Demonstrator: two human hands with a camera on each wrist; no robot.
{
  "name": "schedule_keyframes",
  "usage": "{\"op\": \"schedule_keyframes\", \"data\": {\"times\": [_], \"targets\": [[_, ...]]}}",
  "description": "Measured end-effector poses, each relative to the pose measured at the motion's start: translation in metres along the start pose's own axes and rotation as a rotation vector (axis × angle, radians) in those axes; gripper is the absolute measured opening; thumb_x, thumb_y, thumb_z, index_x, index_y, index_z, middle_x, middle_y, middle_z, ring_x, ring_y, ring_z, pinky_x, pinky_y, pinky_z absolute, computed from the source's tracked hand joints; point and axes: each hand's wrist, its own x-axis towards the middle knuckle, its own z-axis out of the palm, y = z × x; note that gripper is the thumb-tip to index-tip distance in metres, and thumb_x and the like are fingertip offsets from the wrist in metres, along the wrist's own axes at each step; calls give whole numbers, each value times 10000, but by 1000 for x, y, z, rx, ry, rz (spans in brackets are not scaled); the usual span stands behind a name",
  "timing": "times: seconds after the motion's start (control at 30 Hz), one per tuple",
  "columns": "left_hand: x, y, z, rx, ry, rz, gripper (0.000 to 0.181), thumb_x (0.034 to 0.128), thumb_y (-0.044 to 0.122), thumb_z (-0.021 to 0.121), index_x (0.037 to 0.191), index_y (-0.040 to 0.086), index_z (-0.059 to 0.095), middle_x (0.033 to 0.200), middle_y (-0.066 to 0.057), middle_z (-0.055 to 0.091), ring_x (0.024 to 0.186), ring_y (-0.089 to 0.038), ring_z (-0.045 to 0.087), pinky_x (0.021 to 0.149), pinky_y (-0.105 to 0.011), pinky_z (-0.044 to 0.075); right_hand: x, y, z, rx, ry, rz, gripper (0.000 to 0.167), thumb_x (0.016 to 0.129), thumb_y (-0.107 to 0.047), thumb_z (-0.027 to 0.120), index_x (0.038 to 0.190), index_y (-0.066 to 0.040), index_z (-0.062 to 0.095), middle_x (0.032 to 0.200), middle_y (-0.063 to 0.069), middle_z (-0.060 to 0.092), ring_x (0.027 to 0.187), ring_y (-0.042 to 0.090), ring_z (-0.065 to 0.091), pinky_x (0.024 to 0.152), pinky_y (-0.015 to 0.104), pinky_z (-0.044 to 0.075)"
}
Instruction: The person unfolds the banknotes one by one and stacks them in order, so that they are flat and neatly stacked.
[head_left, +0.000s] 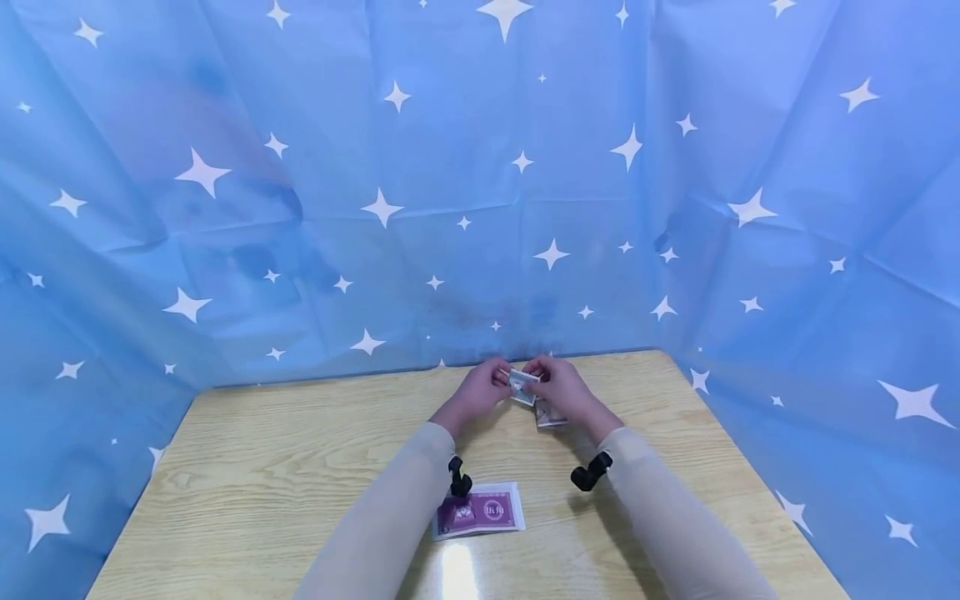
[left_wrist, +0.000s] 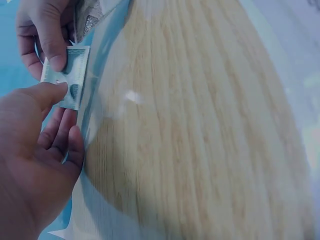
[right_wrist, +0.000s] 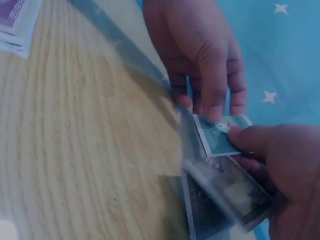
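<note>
Both hands meet over the table's far edge around a small green-and-white printed paper (head_left: 522,386). My left hand (head_left: 482,390) pinches its left side; in the left wrist view the left thumb lies on the green paper (left_wrist: 75,75). My right hand (head_left: 566,390) pinches the other side, thumb on top, in the right wrist view on the green paper (right_wrist: 218,142). Under the right hand are dark grey-brown printed papers (right_wrist: 240,195), one tilted up over another. In the head view the brownish paper (head_left: 550,414) shows just below the right hand.
A purple printed paper stack (head_left: 491,510) lies near the front of the wooden table (head_left: 300,467), partly behind the left forearm. A blue star-patterned cloth (head_left: 450,167) hangs behind and at both sides. Black wrist devices sit on both sleeves.
</note>
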Motion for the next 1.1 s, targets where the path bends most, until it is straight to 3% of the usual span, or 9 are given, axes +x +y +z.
{"op": "schedule_keyframes", "data": {"times": [0.3, 0.47, 0.63, 0.73, 0.87, 0.97, 1.1], "targets": [[-3, 3, 2, -18, 46, 13, 210, 1065, 42, 722, 1266, -12, 697, 1162, -125, 727, 1086, -235, 685, 932, -358, 586, 1, 2, -4, -10, 9, -29, 240, 1015, -65, 804, 1239, -42, 720, 1052, 83, 717, 931, 208, 666, 752, 314, 575], [-7, 5, -3, -37, 81, -1, 185, 1066, 50, 725, 1243, -3, 727, 1120, -106, 731, 1031, -213, 680, 874, -337, 581, 1, -3, -5, -23, -10, -83, 355, 1026, -65, 792, 1370, -48, 701, 1071, 92, 722, 917, 223, 701, 742, 339, 610], [-12, 6, -8, -62, 60, 16, 168, 1065, 45, 722, 1222, -14, 737, 1077, -87, 724, 963, -154, 644, 846, -292, 554, 0, -12, -6, -20, -56, -98, 421, 1042, -62, 765, 1452, -45, 670, 1088, 90, 726, 900, 270, 706, 739, 398, 623], [-21, 8, -14, -67, 30, 29, 167, 1057, 30, 722, 1215, -24, 735, 1054, -87, 725, 929, -140, 630, 823, -279, 544, -4, -18, -4, -11, -103, -113, 408, 1051, -69, 750, 1450, -39, 669, 1086, 87, 733, 889, 274, 710, 755, 446, 630], [-36, 11, -21, -59, -14, 42, 147, 1048, 17, 717, 1189, -20, 739, 1025, -88, 727, 900, -141, 625, 805, -280, 535, -11, -26, 0, 4, -145, -139, 408, 1042, -63, 754, 1442, -47, 675, 1071, 77, 738, 877, 251, 715, 762, 406, 631], [-49, 13, -26, -66, -50, 42, 144, 1046, 20, 714, 1186, -1, 738, 1028, -71, 726, 917, -136, 636, 828, -285, 548, -19, -31, 3, 36, -174, -135, 436, 1027, -55, 764, 1452, -55, 667, 1066, 71, 734, 854, 304, 715, 649, 369, 611], [-67, 17, -33, -84, -83, 25, 167, 1037, 20, 718, 1202, 23, 736, 1050, -48, 726, 948, -152, 655, 896, -389, 597, -33, -39, 10, 112, -214, -125, 473, 1003, -27, 767, 1462, -49, 655, 1082, 92, 739, 860, 357, 724, 643, 401, 630]]}}
